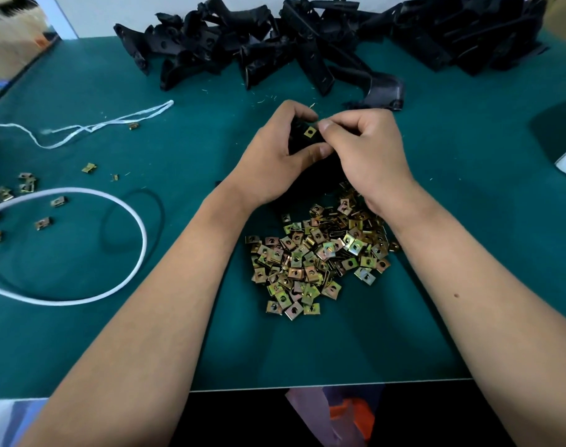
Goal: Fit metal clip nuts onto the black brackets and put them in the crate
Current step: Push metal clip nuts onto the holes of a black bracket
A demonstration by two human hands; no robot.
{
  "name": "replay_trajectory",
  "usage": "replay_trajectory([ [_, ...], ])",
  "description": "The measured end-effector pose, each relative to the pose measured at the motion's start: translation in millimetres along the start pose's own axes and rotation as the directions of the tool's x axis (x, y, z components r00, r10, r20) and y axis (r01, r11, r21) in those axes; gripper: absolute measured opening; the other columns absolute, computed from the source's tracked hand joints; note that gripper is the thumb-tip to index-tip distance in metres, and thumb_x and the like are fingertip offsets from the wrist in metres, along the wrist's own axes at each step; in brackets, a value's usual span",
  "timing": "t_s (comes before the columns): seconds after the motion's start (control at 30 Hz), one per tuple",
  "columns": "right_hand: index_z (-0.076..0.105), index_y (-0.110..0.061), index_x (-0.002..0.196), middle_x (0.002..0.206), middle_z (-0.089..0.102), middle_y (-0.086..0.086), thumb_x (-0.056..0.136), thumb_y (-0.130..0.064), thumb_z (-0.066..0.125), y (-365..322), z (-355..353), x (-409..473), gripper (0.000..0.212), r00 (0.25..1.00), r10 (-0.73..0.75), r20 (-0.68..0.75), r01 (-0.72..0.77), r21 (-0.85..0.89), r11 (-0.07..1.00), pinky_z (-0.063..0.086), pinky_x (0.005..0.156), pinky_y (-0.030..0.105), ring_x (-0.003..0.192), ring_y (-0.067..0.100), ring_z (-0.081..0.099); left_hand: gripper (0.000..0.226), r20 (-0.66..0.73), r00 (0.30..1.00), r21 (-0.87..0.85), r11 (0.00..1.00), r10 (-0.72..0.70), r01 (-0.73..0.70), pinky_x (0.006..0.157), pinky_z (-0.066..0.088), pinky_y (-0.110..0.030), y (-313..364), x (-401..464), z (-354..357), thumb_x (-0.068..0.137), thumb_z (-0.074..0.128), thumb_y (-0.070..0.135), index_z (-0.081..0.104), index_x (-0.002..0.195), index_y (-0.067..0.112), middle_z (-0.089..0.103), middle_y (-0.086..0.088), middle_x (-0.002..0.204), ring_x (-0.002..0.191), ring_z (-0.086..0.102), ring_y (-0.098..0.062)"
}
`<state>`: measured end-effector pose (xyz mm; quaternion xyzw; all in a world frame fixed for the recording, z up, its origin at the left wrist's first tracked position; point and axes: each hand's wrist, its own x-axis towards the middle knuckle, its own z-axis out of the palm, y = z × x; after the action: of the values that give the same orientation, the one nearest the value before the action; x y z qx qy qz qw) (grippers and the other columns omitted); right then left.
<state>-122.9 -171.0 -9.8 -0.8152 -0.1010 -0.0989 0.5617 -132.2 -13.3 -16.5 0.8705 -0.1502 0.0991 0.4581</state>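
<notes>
Nearest the person, on the green tabletop (307, 350), lies a loose pile of clip nuts (320, 259), directly beneath and between the two forearms. Just beyond it, both hands meet over one black bracket (299, 141). The left hand (268, 159) curls round the bracket from the left, thumb pressed along its near edge. The right hand (369, 153) pinches from the right, thumb and forefinger tips touching the clip nut (309, 132) seated on the bracket's upper face (its hole faces the camera). Most of the bracket is hidden by the palms, so its long axis cannot be read with confidence. The nut lies immediately left of the right fingertips, so any final push home would probably come from that hand. Farther back, the heap of unfitted brackets (307, 43) spreads along the far edge. No crate can be made out.
</notes>
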Motion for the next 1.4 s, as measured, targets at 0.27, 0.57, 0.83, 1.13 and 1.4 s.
replay_trajectory([
  [0.27,0.067,-0.003,0.077,0.077,0.056,-0.005,0.096,-0.015,0.062,1,-2,8,0.023,0.972,-0.21,0.108,0.22,-0.082,0.972,0.043,0.076,0.022,0.076,0.005,0.054,0.038,-0.023,0.999,0.022,0.999,0.046,-0.046,0.081,0.04,-0.009,-2,-1,1,0.096,0.071,0.023,0.051,0.123,0.005,0.055,0.011,0.102,0.088,0.05,0.007],
  [0.57,0.078,-0.024,0.094,0.086,0.074,-0.007,0.103,-0.032,0.058,24,-43,24,0.023,0.995,-0.013,0.099,0.032,-0.191,0.981,0.049,0.071,0.023,0.077,-0.002,0.062,0.033,-0.244,0.965,0.071,0.99,-0.098,0.118,0.071,0.039,-0.011,-26,6,-26,0.096,0.069,0.033,0.053,0.117,0.013,0.051,0.016,0.091,0.08,0.048,0.0],
  [0.83,0.054,-0.035,0.147,0.152,0.049,-0.008,0.104,-0.03,0.058,17,-10,19,0.044,0.887,-0.077,0.455,0.358,-0.574,0.737,0.027,0.109,0.042,0.135,0.025,0.034,0.023,-0.441,0.886,0.078,0.977,-0.146,0.2,0.067,0.034,-0.024,-38,7,-36,0.1,0.061,0.031,0.041,0.105,0.02,0.048,0.015,0.084,0.081,0.044,-0.015],
  [1.13,0.075,-0.021,0.094,0.096,0.062,-0.006,0.088,-0.025,0.08,15,-4,17,0.009,0.886,-0.192,0.423,0.401,-0.489,0.774,0.046,0.086,0.032,0.094,0.016,0.058,0.042,-0.295,0.95,0.105,0.984,-0.106,0.142,0.065,0.036,-0.007,-33,3,-33,0.088,0.074,0.043,0.043,0.107,0.021,0.049,0.015,0.085,0.072,0.048,0.007],
  [1.4,0.077,-0.022,0.107,0.094,0.074,-0.008,0.094,-0.013,0.07,15,-11,9,0.018,0.991,-0.109,0.076,0.117,-0.112,0.987,0.052,0.08,0.017,0.086,0.002,0.067,0.07,-0.1,0.995,0.081,0.997,-0.011,0.019,0.071,0.044,-0.026,-27,0,-32,0.062,0.086,0.056,0.052,0.105,0.012,0.053,0.015,0.086,0.077,0.049,-0.006],
])
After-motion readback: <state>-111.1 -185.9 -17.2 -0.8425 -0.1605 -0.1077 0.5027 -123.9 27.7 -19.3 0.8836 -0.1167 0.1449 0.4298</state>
